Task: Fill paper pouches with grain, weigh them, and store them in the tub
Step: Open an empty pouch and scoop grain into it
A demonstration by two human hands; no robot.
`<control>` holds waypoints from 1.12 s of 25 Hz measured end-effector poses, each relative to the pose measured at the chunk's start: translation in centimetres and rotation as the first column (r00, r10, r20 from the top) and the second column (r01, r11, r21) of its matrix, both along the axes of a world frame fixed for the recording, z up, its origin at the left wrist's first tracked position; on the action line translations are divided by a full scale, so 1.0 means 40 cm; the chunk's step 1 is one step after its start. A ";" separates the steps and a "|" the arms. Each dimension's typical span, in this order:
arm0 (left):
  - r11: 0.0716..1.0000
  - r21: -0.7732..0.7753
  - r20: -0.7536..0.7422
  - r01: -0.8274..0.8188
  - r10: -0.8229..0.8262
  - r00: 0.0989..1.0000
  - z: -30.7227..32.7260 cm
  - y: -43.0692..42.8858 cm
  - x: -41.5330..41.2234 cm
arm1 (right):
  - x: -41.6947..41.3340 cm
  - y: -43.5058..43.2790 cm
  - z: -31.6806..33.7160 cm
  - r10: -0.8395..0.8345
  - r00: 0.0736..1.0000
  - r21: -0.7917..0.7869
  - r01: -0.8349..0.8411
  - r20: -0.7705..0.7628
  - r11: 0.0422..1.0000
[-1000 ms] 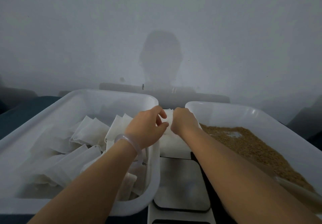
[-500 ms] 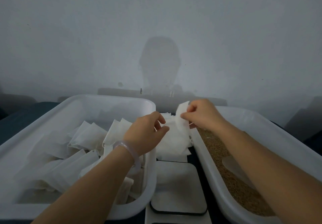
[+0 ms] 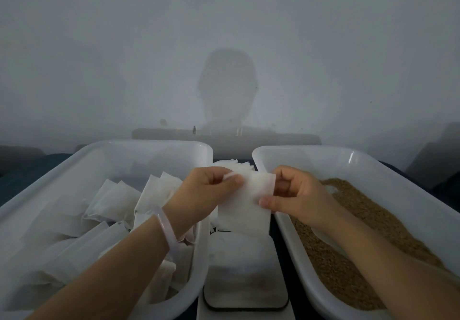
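Here, two white tubs stand side by side on a dark surface (image 3: 22, 177). The left tub (image 3: 149, 143) holds a heap of filled pouches (image 3: 112, 202). The right tub (image 3: 323, 148) holds loose brown grain (image 3: 373, 220). Between them lies a flat scale (image 3: 245, 277), and beyond it a stack of empty pouches (image 3: 234, 164).

Both hands meet above the gap between the tubs, over the far end of the scale. The left hand (image 3: 201, 195), with a pale bracelet (image 3: 166, 230) at its wrist, has its grip pinched on the upper left edge of a single flat pouch (image 3: 245, 202). The right hand (image 3: 296, 197) has its grip pinched on the right edge, thumb in front near the lower corner and fingers curled behind. The pouch hangs between them, outside both tubs. Whether its mouth is parted cannot be told.

Handling, as judged: the pouch looks thin, soft and very light, so it should bend at any touch. Its two layers are likely to cling together. Rubbing them apart at the top edge between finger and thumb seems the sensible hold. Paper this thin may crease or tear if pulled hard. Once filled it will probably sag, and is best taken by the upper corners or cupped from beneath.
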State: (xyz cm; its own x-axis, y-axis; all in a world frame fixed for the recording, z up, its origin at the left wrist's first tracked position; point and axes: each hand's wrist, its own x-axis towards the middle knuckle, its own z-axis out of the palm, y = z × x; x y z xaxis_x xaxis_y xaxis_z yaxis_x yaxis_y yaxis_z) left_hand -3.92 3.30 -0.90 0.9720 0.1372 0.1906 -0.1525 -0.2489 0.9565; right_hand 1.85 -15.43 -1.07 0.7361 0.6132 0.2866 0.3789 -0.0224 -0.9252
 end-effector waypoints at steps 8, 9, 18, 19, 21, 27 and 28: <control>0.980 0.084 0.019 -0.182 0.181 0.983 -0.012 -0.011 0.007 | -0.005 0.009 -0.025 0.057 0.998 -0.086 -0.056 0.012 0.995; 0.969 0.040 0.015 -0.245 0.244 0.970 -0.014 -0.006 0.014 | -0.009 0.007 -0.026 0.064 0.998 -0.092 -0.062 0.026 0.994; 0.872 -0.468 -0.228 -0.141 0.035 0.973 -0.013 -0.007 0.021 | -0.041 0.056 -0.028 -0.102 0.335 -0.005 0.303 0.937 0.953; 0.920 -0.362 -0.222 -0.150 0.071 0.972 -0.017 -0.005 0.018 | -0.038 0.048 -0.024 -0.147 0.416 0.008 0.317 0.897 0.948; 0.991 -0.003 -0.064 -0.135 0.135 0.989 -0.023 0.000 0.005 | -0.034 0.025 -0.015 -0.265 0.627 0.022 0.367 0.732 0.930; 0.911 0.413 0.052 0.009 -0.033 0.998 -0.025 -0.012 -0.007 | -0.026 0.000 -0.008 -0.275 0.768 0.031 0.316 0.578 0.948; 0.902 0.431 0.074 -0.028 -0.004 0.997 -0.026 -0.013 -0.003 | -0.026 -0.001 -0.007 -0.258 0.777 0.025 0.298 0.575 0.954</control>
